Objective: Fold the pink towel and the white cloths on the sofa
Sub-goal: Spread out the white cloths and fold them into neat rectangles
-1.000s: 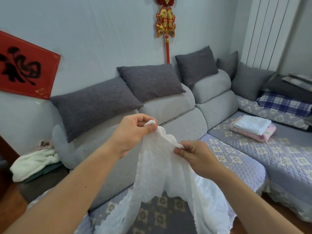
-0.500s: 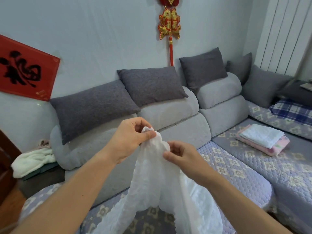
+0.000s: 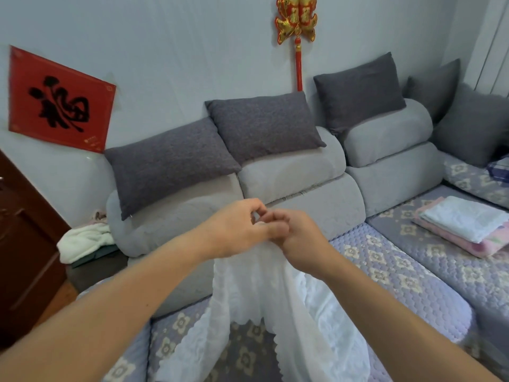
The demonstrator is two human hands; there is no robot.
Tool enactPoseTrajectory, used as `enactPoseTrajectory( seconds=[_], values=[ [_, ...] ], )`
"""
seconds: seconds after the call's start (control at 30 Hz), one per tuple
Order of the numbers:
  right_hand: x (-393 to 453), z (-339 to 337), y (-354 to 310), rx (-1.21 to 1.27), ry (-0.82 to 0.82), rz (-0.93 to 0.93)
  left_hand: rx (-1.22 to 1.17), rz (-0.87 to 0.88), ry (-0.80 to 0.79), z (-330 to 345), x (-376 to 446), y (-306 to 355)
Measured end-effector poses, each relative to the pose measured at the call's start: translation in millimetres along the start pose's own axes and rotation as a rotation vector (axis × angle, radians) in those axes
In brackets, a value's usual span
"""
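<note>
Head view: left hand (image 3: 237,227) and right hand (image 3: 296,238) meet above the sofa (image 3: 385,271), both pinching the top edge of a white cloth (image 3: 264,299), which hangs from the fingers down toward the seat. Its scalloped lower hem falls in loose folds, so the cloth looks thin, light and limp; it will likely sag and crease wherever it is not held, and is best taken at the corners or along the hem, then laid flat on the seat to fold. To the right, well apart, a folded white cloth (image 3: 465,219) lies on a folded pink towel (image 3: 473,244) on the sofa seat. Dark grey cushions (image 3: 264,125) line the backrest. At the left end a crumpled pale towel (image 3: 85,241) rests on a low surface beside the sofa arm. Nothing stands between the hands and the seat below.
</note>
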State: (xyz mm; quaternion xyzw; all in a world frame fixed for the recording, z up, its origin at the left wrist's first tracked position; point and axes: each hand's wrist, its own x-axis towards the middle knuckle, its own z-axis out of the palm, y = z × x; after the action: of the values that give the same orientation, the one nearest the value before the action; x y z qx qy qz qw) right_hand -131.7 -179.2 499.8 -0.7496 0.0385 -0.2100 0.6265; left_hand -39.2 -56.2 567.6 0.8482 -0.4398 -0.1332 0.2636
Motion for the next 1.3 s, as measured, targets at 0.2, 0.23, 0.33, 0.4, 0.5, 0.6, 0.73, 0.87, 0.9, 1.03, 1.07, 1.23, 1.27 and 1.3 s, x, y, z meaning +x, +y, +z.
enactPoseTrajectory(
  seconds=[0.2, 0.23, 0.33, 0.4, 0.5, 0.6, 0.73, 0.87, 0.9, 1.03, 1.07, 1.23, 1.27, 1.3],
  values=[
    [1, -4, 9, 0.183, 0.037, 0.082, 0.513, 0.025, -0.153, -29, 16, 18],
    [-4, 2, 17, 0.173, 0.004, 0.077, 0.533, 0.006, -0.146, -31, 19, 21],
    [-22, 23, 41, -0.037, 0.037, 0.153, 0.514, -0.035, -0.136, -39, 24, 27],
    [-27, 25, 51, -0.123, 0.197, 0.188, 0.468, -0.025, -0.094, -45, 28, 30],
    [-30, 8, 56, -0.207, 0.320, 0.162, 0.358, -0.007, -0.024, -55, 33, 29],
    [-33, -14, 54, -0.153, 0.338, 0.106, 0.227, 0.003, -0.018, -68, 36, 29],
    [-26, -31, 45, -0.041, 0.473, 0.078, 0.108, 0.006, -0.042, -78, 40, 38],
    [-10, -44, 33, 0.008, 0.472, 0.099, 0.221, 0.042, -0.067, -87, 44, 45],
    [-7, -49, 30, 0.024, 0.457, 0.104, 0.249, 0.058, -0.096, -90, 43, 45],
    [-1, -72, 13, -0.035, 0.383, 0.071, 0.146, 0.010, -0.289, -88, 34, 40],
    [0, -74, 9, -0.072, 0.360, 0.056, 0.134, -0.008, -0.339, -83, 32, 38],
    [10, -70, 2, -0.273, 0.287, 0.008, 0.164, -0.066, -0.392, -54, 30, 30],
    [11, -70, 3, -0.300, 0.283, 0.004, 0.114, -0.079, -0.349, -53, 29, 30],
    [11, -71, 4, -0.316, 0.287, 0.002, 0.058, -0.090, -0.295, -54, 29, 29]
  ],
)
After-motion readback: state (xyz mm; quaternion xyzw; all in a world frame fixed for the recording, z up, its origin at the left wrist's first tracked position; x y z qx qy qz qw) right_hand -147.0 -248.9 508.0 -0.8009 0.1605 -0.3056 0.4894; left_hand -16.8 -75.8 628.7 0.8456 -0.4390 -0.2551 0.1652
